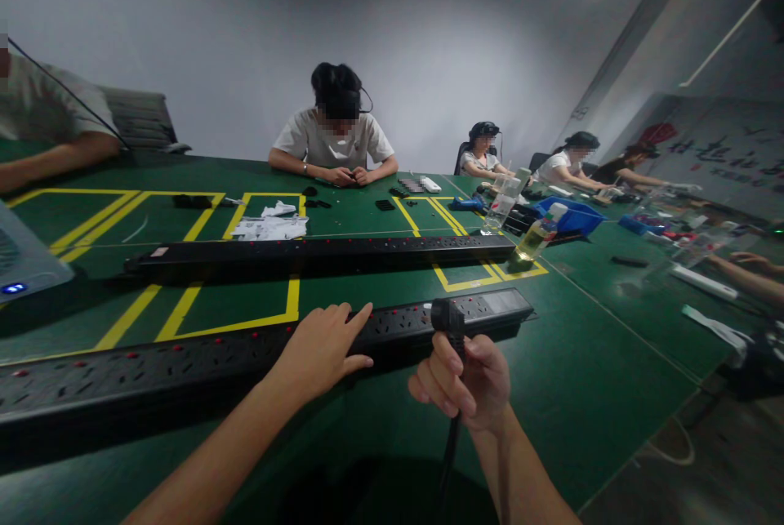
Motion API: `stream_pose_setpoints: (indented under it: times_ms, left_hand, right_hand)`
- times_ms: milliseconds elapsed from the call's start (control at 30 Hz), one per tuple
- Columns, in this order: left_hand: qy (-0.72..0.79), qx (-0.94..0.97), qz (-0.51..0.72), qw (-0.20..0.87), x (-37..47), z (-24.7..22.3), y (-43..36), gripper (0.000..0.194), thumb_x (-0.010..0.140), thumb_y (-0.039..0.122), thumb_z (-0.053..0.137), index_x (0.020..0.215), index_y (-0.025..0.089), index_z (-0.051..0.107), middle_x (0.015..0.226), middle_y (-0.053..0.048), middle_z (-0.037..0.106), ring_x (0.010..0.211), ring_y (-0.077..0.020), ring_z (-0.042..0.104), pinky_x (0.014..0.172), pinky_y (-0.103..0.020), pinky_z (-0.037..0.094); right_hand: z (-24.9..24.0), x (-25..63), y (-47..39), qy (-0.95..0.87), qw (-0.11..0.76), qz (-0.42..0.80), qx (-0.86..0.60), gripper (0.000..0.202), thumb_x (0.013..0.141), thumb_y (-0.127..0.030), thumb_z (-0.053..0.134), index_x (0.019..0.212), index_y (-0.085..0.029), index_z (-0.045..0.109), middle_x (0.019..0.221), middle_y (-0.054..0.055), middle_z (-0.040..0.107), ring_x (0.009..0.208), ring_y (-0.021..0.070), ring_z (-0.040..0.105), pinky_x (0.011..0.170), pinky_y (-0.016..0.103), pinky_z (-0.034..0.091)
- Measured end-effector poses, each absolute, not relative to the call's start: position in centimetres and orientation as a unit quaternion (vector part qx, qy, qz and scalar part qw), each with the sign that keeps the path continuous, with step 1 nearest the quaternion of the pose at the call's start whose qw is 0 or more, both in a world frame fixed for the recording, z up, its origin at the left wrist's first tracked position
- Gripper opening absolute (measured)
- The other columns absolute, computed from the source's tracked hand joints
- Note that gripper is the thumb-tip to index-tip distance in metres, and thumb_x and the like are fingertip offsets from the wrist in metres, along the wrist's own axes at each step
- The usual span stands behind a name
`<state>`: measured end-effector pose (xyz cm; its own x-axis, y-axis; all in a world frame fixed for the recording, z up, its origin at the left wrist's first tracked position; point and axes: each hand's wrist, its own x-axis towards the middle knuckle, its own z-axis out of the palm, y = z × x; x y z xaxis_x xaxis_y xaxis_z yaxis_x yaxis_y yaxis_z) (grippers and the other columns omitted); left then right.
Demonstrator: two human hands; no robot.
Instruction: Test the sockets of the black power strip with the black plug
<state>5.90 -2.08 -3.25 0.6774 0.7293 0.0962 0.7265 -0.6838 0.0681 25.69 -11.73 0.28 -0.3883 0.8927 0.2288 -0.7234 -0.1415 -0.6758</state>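
In the head view, a green table (581, 394) marked with yellow tape (292, 300) carries two long black power strips. The near power strip (184, 358) runs crosswise before the person, and the left hand (324, 341) lies over its middle, hiding some sockets; the fingers are loosely spread with nothing in their grasp. The right hand (469, 382) is closed around a black plug (447, 315), held up in front of the strip's right part and covering a little of it, with its cord (450, 456) hanging below. The far power strip (343, 251) lies beyond, with white wrappings (269, 224) just behind it. Across the table a co-worker (334, 141) sits with both hands together.

By the far strip's right end, a bottle (534, 241) holds yellowish liquid; a clear bottle (502, 206) is behind it. Near them is a blue bin (576, 216), its contents too blurred to tell, perhaps something dark.
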Motion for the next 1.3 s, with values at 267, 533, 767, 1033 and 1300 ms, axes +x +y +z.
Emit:
stream_pose_setpoints:
  times_ms: [267, 533, 767, 1033, 1300]
  left_hand:
    - [0.397, 0.916, 0.058, 0.021, 6.5, -3.5, -1.9, 0.072, 0.079, 0.063, 0.046, 0.138, 0.023, 0.035, 0.108, -0.012, 0.056, 0.098, -0.0279, 0.052, 0.083, -0.038, 0.037]
    - [0.382, 0.923, 0.04, 0.027, 5.3, -2.8, -1.4, 0.071, 0.078, 0.062, 0.049, 0.136, 0.022, 0.038, 0.107, -0.011, 0.056, 0.095, -0.0282, 0.053, 0.079, -0.037, 0.039]
    - [0.39, 0.918, 0.04, 0.056, 4.6, -2.6, -1.0, 0.074, 0.075, 0.059, 0.056, 0.136, 0.021, 0.038, 0.11, -0.011, 0.057, 0.099, -0.0286, 0.054, 0.084, -0.038, 0.04]
    - [0.363, 0.929, 0.047, 0.046, 3.9, -0.6, -1.8, 0.066, 0.075, 0.053, 0.059, 0.131, 0.024, 0.041, 0.108, -0.01, 0.058, 0.099, -0.0279, 0.055, 0.081, -0.038, 0.042]
    - [0.363, 0.928, 0.018, 0.075, 2.8, 0.1, -1.5, 0.073, 0.068, 0.04, 0.069, 0.133, 0.027, 0.039, 0.113, -0.009, 0.059, 0.1, -0.0302, 0.057, 0.079, -0.039, 0.044]
  right_hand:
    - [0.0, 25.5, -11.5, -0.368, 0.546, 0.736, -0.16, 0.028, 0.081, -0.04, 0.043, 0.062, -0.02, 0.048, 0.035, -0.004, 0.04, 0.04, 0.0143, 0.039, 0.062, 0.033, 0.035]
    - [-0.2, 25.6, -11.3, -0.365, 0.539, 0.748, -0.129, 0.026, 0.08, -0.036, 0.04, 0.065, -0.019, 0.052, 0.037, -0.003, 0.041, 0.041, 0.0143, 0.038, 0.06, 0.031, 0.033]
    - [0.0, 25.3, -11.2, -0.358, 0.546, 0.735, -0.184, 0.026, 0.08, -0.038, 0.044, 0.062, -0.02, 0.049, 0.035, -0.004, 0.038, 0.04, 0.0138, 0.037, 0.061, 0.033, 0.034]
    - [-0.5, 24.9, -11.8, -0.299, 0.534, 0.753, -0.24, 0.022, 0.076, -0.037, 0.052, 0.061, -0.024, 0.043, 0.034, -0.005, 0.022, 0.038, 0.0143, 0.03, 0.055, 0.038, 0.028]
    - [-0.4, 24.3, -11.6, -0.248, 0.561, 0.754, -0.235, 0.018, 0.076, -0.033, 0.053, 0.062, -0.023, 0.047, 0.037, -0.006, 0.018, 0.04, 0.0122, 0.024, 0.052, 0.035, 0.028]
